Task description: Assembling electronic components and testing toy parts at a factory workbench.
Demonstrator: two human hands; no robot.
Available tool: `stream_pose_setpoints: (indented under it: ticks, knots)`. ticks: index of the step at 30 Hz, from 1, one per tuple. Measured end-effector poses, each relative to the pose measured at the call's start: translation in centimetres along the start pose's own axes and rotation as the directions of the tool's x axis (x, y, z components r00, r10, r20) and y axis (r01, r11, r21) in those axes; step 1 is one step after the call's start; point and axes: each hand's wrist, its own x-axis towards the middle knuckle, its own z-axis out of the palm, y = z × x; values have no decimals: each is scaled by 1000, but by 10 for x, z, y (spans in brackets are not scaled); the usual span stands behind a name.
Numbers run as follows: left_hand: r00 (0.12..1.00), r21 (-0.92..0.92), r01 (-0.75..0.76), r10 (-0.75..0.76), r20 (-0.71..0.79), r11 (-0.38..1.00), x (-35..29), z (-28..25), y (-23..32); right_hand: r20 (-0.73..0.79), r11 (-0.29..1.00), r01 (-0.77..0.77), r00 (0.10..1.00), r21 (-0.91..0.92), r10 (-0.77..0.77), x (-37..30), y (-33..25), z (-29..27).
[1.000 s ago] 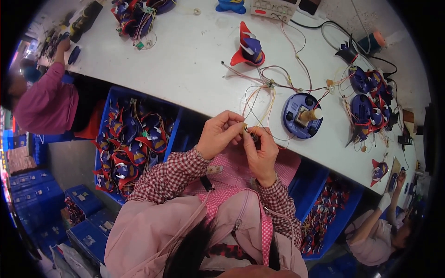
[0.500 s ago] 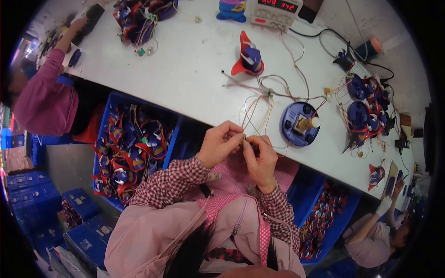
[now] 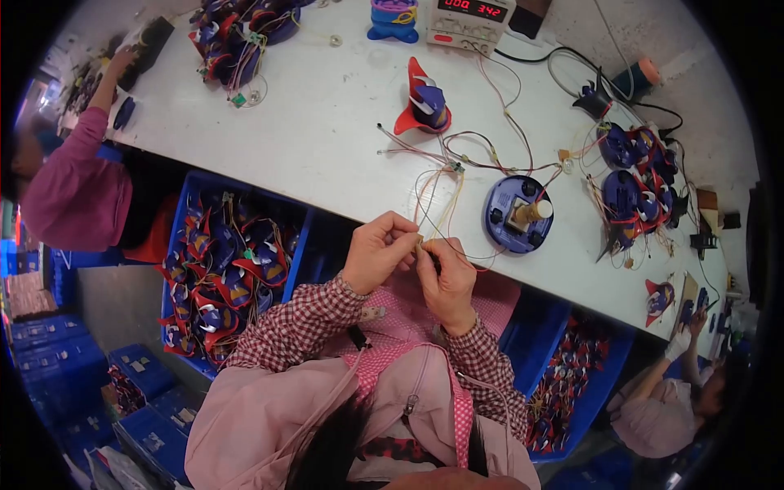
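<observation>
At the table's front edge, my left hand (image 3: 378, 251) and my right hand (image 3: 447, 282) meet fingertip to fingertip. Both pinch thin wires (image 3: 441, 214), whose ends are mostly hidden between the fingers. These wires run up to a small green circuit board (image 3: 456, 168) lying on the white table (image 3: 310, 114). Right of my hands rests a round purple base (image 3: 500, 220) with a tan cylinder (image 3: 535, 211) standing on it. Farther back sits a red and purple toy part (image 3: 426, 106) with white pieces.
A power supply (image 3: 469, 24) with a lit display stands behind, beside a blue tub (image 3: 392, 23). Wired toy parts are piled at the far left (image 3: 245, 37) and right (image 3: 625, 192). Blue bins (image 3: 298, 249) of parts flank me. Co-workers sit at left (image 3: 77, 196) and right (image 3: 661, 408).
The view has shifted slightly, so the table things sit a little farther left and higher. My hands keep their pinch on the wires, with only slight finger movement.
</observation>
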Motion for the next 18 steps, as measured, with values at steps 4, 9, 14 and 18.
stream_pose_setpoints:
  ticks: [4, 9, 14, 18]
  knots:
    - [999, 39, 32, -33, 12, 999, 1, 0, 3, 28, 995, -72, 997, 61, 71, -3, 1, -4]
    - [860, 726, -426, 491, 139, 541, -8, -31, 26, 58, 983, -132, 990, 124, 126, -22, -5, -14]
    - [744, 739, -532, 644, 176, 413, 3, -6, 67, 155, 918, -387, 915, 89, 371, -40, -1, -24]
    - [625, 588, -767, 501, 598, 255, 47, 50, 65, 457, 979, -204, 871, 1, 181, -46, -6, -59]
